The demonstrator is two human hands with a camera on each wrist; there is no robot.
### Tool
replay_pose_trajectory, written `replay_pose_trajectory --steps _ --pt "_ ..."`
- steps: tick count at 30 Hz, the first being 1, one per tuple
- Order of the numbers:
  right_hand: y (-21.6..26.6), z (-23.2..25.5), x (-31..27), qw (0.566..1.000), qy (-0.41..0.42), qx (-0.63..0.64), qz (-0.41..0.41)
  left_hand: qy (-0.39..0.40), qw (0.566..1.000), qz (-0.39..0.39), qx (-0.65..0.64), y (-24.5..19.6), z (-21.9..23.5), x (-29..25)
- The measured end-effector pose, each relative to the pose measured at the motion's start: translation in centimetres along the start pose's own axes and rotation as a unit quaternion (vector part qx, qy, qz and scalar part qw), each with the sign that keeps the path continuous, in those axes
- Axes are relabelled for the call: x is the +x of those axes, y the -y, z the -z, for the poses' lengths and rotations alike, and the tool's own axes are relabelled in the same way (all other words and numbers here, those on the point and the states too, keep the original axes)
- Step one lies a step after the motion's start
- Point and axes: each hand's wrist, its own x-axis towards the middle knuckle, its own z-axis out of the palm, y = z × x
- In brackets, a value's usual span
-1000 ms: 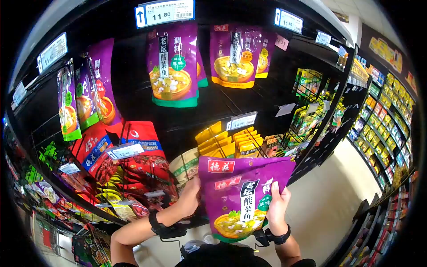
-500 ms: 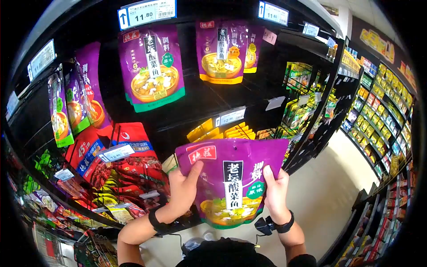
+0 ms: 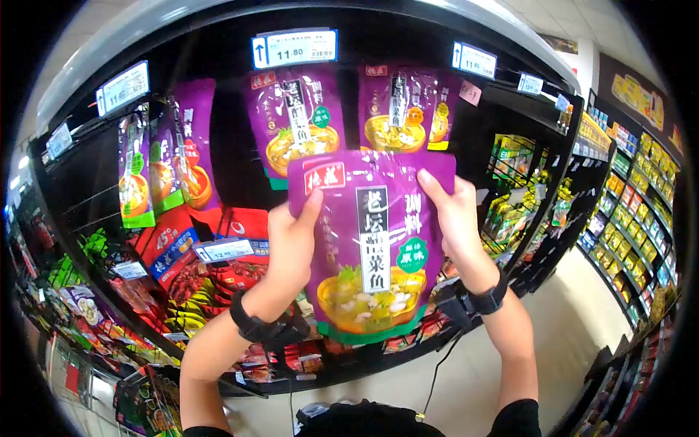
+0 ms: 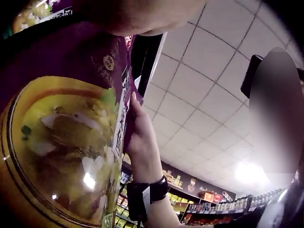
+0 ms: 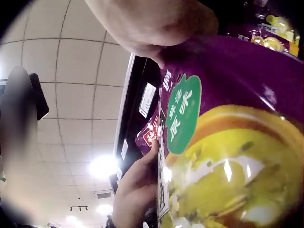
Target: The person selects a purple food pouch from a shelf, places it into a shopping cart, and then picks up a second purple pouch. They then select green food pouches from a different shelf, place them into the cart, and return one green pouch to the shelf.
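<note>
Both hands hold a purple seasoning pouch (image 3: 371, 240) upright in front of the shelf, its printed face turned toward the person. The left hand (image 3: 291, 244) grasps the pouch's nine o'clock edge, thumb pressed across the front near the red brand label and fingers hidden behind. The right hand (image 3: 455, 218) grasps the three o'clock edge the same way, thumb laid on the front near the top corner. In the left wrist view the pouch (image 4: 66, 137) fills the nine o'clock half of the picture with its yellow soup-bowl print, and the right hand (image 4: 140, 142) shows on the far edge. In the right wrist view the pouch (image 5: 237, 156) fills the three o'clock side, its green round label plain, with the left hand (image 5: 135, 190) on the far edge at six o'clock.

The pouch sits just below two hanging purple pouches of the same kind (image 3: 295, 124), partly covering them. At twelve o'clock above these is a price tag reading 11.80 (image 3: 295, 47). At nine o'clock of the held pouch lie red packets (image 3: 182, 255) behind another price tag (image 3: 224, 250). At three o'clock green and yellow packets (image 3: 510, 189) fill the black shelf (image 3: 218, 175), and a further aisle (image 3: 633, 189) runs beyond them.
</note>
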Motion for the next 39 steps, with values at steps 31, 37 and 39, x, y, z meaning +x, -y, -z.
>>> replay_pose_trajectory --steps 31,37,39 --pt "-5.6 -11.7 19.7 0.983 -0.064 -0.164 0.047 -0.133 0.99 0.012 0.038 -3.3 5.5 18.9" --pt "-4.3 -14.9 19.6 0.889 -0.146 -0.433 -0.03 -0.205 0.952 -0.011 0.228 -1.5 6.7 24.6" --pt "-4.9 -14.9 18.7 0.866 -0.168 -0.469 -0.038 -0.279 0.908 -0.029 0.312 -1.8 5.5 23.2"
